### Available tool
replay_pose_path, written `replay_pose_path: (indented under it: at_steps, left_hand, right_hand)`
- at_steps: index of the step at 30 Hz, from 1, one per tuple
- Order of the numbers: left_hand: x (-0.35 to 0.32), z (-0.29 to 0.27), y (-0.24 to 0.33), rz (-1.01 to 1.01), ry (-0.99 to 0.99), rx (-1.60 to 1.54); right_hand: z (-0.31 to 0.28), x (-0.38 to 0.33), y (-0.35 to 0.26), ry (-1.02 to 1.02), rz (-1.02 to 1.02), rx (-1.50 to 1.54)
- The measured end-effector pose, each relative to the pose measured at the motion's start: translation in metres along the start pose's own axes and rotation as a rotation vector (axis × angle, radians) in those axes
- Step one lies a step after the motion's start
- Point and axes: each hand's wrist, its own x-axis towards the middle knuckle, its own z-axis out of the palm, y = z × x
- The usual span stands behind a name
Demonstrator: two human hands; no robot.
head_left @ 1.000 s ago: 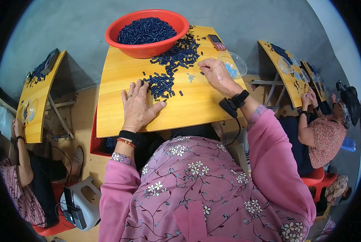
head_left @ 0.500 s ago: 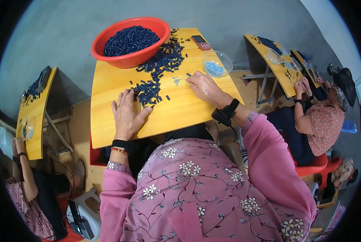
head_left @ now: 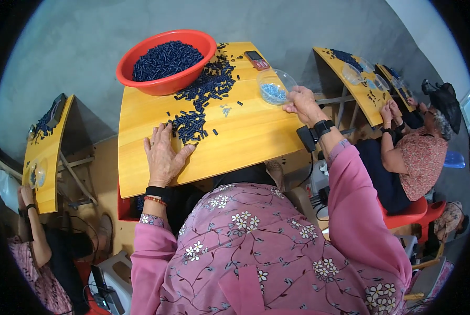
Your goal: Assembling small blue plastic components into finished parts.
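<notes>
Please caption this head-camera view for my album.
At a yellow table, the left hand rests beside dark blue pieces, the right hand near a clear bowl of light-blue bits.

Your view fairly bright, evenly lit; light source out of sight. Yellow tabletop (head_left: 250, 134) before you reads brightest; space beneath sinks into dark. Soft shadows fall on grey wall (head_left: 266, 26) behind left side table (head_left: 49, 142) and right side table (head_left: 360, 102). Clear bowl (head_left: 282, 79) catches faint glints. Dark pieces (head_left: 167, 62) merge, detail soft. Fisheye bends outer edges; black surround swallows corners.
</notes>
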Motion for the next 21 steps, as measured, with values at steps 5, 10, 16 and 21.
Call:
replay_pose_path:
  at_steps: [5,10,16,21]
  left_hand:
    - [0.001,0.002,0.0,-0.004,-0.012,0.011]
    - [-0.002,0.001,-0.001,0.007,0.002,0.009]
    - [-0.001,0.002,-0.001,0.017,-0.007,0.035]
    - [-0.001,0.002,-0.002,0.014,-0.008,0.037]
  right_hand:
    - [0.007,-0.011,-0.004,0.004,0.018,0.13]
    - [0.003,-0.02,-0.013,-0.121,0.02,0.04]
    - [-0.003,-0.02,-0.006,-0.203,-0.002,-0.068]
    - [0.009,-0.04,-0.014,-0.253,-0.042,-0.06]
